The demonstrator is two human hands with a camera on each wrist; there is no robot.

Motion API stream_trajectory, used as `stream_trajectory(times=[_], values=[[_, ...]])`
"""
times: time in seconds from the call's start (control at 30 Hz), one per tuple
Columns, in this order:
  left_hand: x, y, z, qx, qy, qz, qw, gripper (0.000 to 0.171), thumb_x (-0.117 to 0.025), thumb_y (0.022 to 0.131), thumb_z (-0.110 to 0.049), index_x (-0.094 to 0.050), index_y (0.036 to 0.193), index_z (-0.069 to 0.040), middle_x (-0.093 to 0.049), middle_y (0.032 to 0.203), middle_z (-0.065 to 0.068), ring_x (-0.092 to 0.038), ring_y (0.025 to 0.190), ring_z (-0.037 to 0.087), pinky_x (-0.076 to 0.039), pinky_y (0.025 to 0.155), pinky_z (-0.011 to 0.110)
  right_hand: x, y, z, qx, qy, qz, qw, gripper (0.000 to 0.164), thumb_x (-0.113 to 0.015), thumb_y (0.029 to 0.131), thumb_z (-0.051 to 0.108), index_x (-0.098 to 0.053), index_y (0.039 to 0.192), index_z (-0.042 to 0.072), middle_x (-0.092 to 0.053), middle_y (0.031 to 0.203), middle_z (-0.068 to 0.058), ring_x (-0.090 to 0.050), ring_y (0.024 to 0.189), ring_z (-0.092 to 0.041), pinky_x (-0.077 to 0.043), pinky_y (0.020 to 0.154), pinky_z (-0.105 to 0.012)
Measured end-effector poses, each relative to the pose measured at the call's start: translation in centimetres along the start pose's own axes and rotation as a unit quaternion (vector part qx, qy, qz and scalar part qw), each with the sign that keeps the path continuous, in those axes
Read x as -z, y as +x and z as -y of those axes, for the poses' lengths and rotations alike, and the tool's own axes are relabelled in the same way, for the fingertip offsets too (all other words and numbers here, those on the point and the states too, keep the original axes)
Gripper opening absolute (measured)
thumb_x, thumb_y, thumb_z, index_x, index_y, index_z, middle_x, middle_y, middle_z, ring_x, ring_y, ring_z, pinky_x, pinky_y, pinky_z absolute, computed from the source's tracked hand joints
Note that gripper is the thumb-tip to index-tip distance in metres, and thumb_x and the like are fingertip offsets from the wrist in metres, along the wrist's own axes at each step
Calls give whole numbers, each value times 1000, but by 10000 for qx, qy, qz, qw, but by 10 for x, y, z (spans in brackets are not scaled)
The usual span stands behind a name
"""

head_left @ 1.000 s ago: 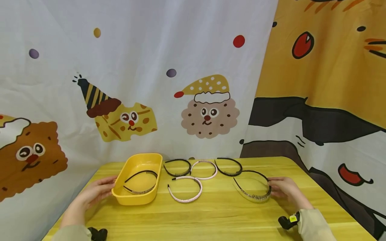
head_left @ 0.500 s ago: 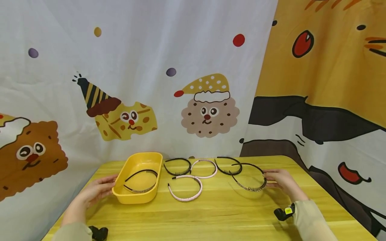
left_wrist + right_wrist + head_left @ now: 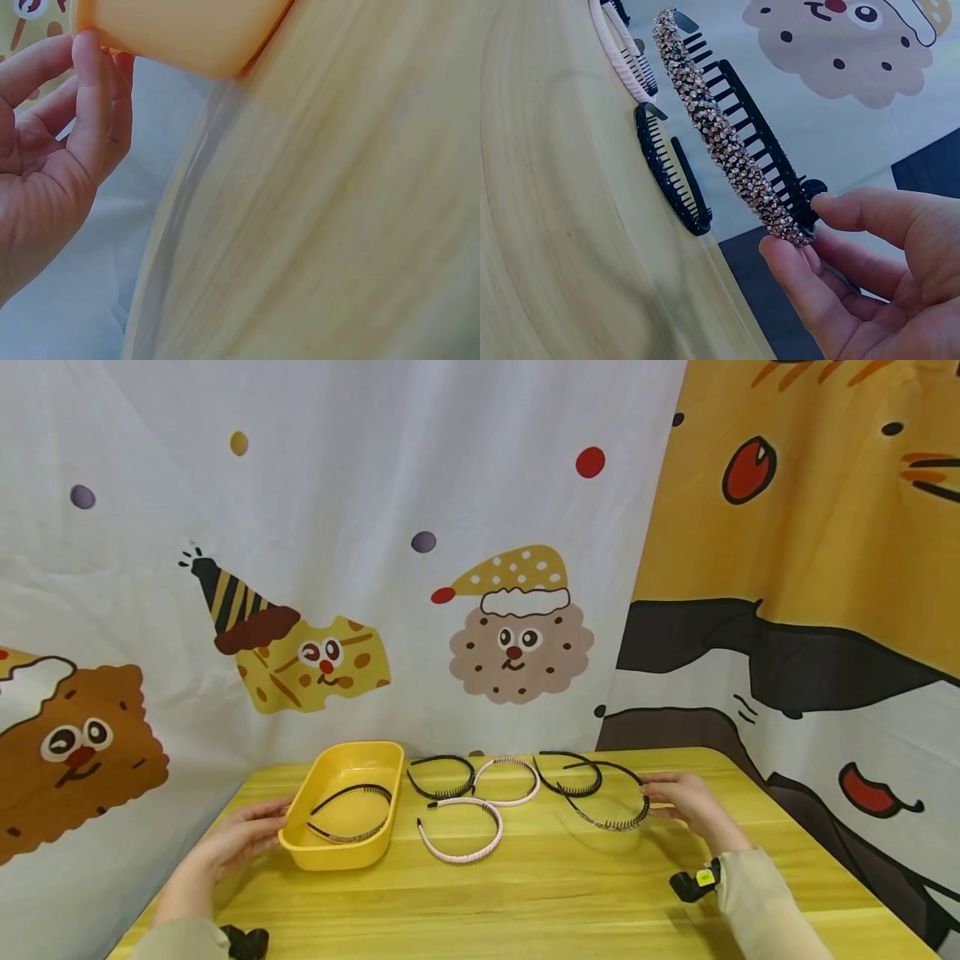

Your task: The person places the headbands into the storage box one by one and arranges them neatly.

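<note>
My right hand (image 3: 692, 803) pinches a black toothed headband (image 3: 641, 812) at its right side, holding it above the table. In the right wrist view, sparkly pink and silver beads cover this headband (image 3: 727, 150), and thumb and fingertips grip its lower end. At the left, my left hand (image 3: 234, 837) holds the rim of a yellow plastic tray (image 3: 337, 859). The left wrist view has the thumb on the tray's rim (image 3: 172, 37) and the other fingers curled behind it, partly hidden. Inside the tray lies another dark headband (image 3: 349, 839) with a glittery band.
Two pink headbands lie on the wooden table (image 3: 480, 914), one in front (image 3: 468, 859) and one behind (image 3: 517, 805). Black headbands lie at the back left (image 3: 444, 796) and back right (image 3: 573, 794). A printed curtain (image 3: 360, 468) hangs behind the table.
My right hand has lifted the beaded headband off the table and moved it left and slightly farther back. It now overlaps the back right black headband in view. The left hand and tray stay put.
</note>
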State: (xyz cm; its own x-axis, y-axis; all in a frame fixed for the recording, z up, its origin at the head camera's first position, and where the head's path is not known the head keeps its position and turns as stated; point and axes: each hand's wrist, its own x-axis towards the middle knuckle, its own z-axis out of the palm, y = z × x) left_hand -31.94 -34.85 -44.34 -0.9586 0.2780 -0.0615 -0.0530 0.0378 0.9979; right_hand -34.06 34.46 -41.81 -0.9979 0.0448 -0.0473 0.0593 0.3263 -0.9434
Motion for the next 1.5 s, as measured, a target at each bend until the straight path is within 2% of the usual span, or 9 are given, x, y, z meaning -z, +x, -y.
stream_trajectory(times=[0.23,0.4,0.53,0.77,1.0,1.13,1.27,1.4,1.5], values=[[6,2,3,-57,-78,95,9999,49,-54,100,-8,-40,145,3,-61,114,-7,-64,97,14,-55,81,27,-8,4,5,153,19,124,9998,47,-61,95,9,-47,133,-17,-51,126,-33,-61,97,-28,-56,82,-43],[7,1,4,-139,-135,173,9997,45,-56,99,-8,-48,142,-3,-62,114,-7,-64,98,14,-55,80,26,-12,6,10,167,100,151,9997,47,-61,95,8,-48,132,-18,-53,124,-32,-62,92,-23,-56,81,-41],[7,1,4,-149,-142,182,9996,46,-55,99,-7,-46,143,-3,-61,114,-8,-64,98,13,-55,80,26,-16,10,14,225,75,201,9995,48,-62,94,9,-47,132,-18,-51,126,-32,-61,92,-22,-58,77,-36],[4,1,3,-176,-50,181,9997,53,-55,99,-7,-36,146,5,-61,114,-8,-64,100,12,-55,82,26,-20,14,20,240,205,241,9992,48,-61,95,9,-47,132,-17,-52,126,-31,-59,96,-28,-57,79,-38],[4,0,3,-198,-63,173,9996,53,-54,99,-5,-34,147,7,-61,114,-9,-64,101,13,-55,82,27,-29,17,29,283,334,224,9988,47,-63,94,9,-49,132,-16,-57,119,-24,-60,88,-18,-56,82,-41],[3,0,2,-145,-38,148,9998,53,-54,99,-6,-35,147,6,-61,114,-10,-64,101,12,-55,82,27,-36,20,35,357,334,293,9984,48,-63,94,9,-49,133,-14,-56,120,-23,-60,88,-17,-55,84,-43],[2,-1,-1,-163,-69,245,9995,54,-53,99,-6,-31,147,9,-60,116,-8,-64,101,14,-55,82,27,-41,24,40,429,355,318,9979,46,-61,95,8,-49,133,-14,-54,121,-24,-59,89,-20,-57,81,-40],[0,-2,-3,-173,-91,251,9995,54,-53,99,-5,-31,146,10,-61,116,-7,-64,100,14,-55,81,27,-46,25,41,500,393,373,9973,44,-59,95,6,-49,133,-14,-50,127,-29,-57,95,-29,-57,81,-41],[0,-2,-1,-171,-143,238,9995,50,-54,99,-4,-38,145,6,-61,114,-7,-64,99,14,-55,81,27,-49,26,41,510,419,422,9969,44,-60,95,6,-49,133,-14,-47,130,-32,-57,100,-32,-55,85,-45]])
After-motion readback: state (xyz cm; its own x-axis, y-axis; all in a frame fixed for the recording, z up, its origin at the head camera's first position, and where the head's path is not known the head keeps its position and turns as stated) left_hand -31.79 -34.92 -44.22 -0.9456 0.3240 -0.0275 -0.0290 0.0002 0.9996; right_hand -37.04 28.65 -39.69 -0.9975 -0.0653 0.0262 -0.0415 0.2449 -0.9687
